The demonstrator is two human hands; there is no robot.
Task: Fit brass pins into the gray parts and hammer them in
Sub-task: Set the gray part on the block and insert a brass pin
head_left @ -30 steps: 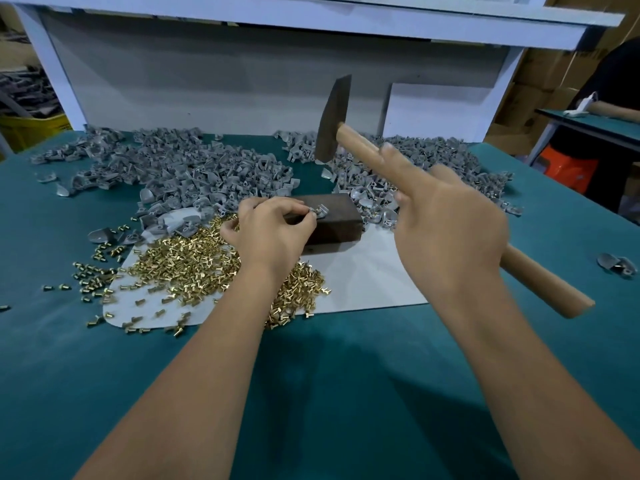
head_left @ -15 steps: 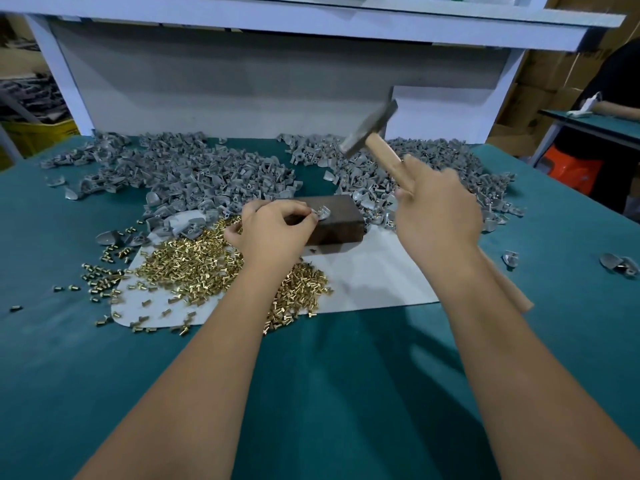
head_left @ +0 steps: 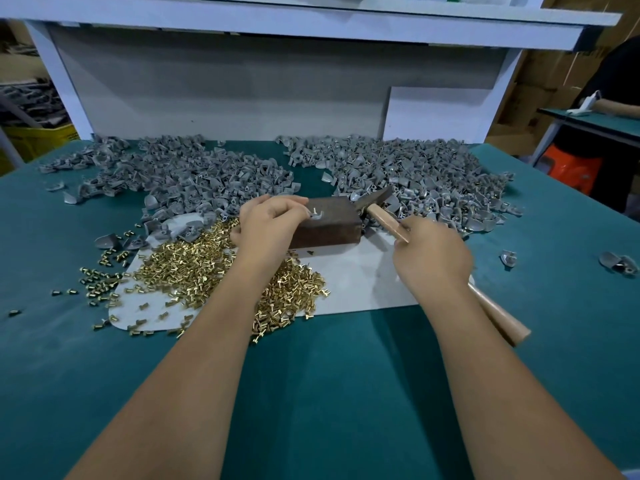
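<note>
A small gray part (head_left: pixel 316 215) with a pin standing in it sits on top of a brown metal block (head_left: pixel 329 227). My left hand (head_left: pixel 268 223) pinches that part at the block's left end. My right hand (head_left: pixel 431 256) grips the wooden handle of a hammer (head_left: pixel 375 199), whose dark head lies low at the block's right end. A heap of brass pins (head_left: pixel 207 268) spreads over a white sheet (head_left: pixel 360 285) under my left forearm. Piles of gray parts lie behind, one at the left (head_left: pixel 194 178) and one at the right (head_left: pixel 415 174).
The bench has a teal mat (head_left: pixel 329 393). A white back panel (head_left: pixel 242 95) and shelf rise behind the piles. Loose gray parts (head_left: pixel 618 263) lie at the right edge. A person sits at another table (head_left: pixel 595 123) on the far right.
The hammer, raised high a second ago, has swung down until its head sits low beside the block. My left hand has kept its pinch on the gray part.
</note>
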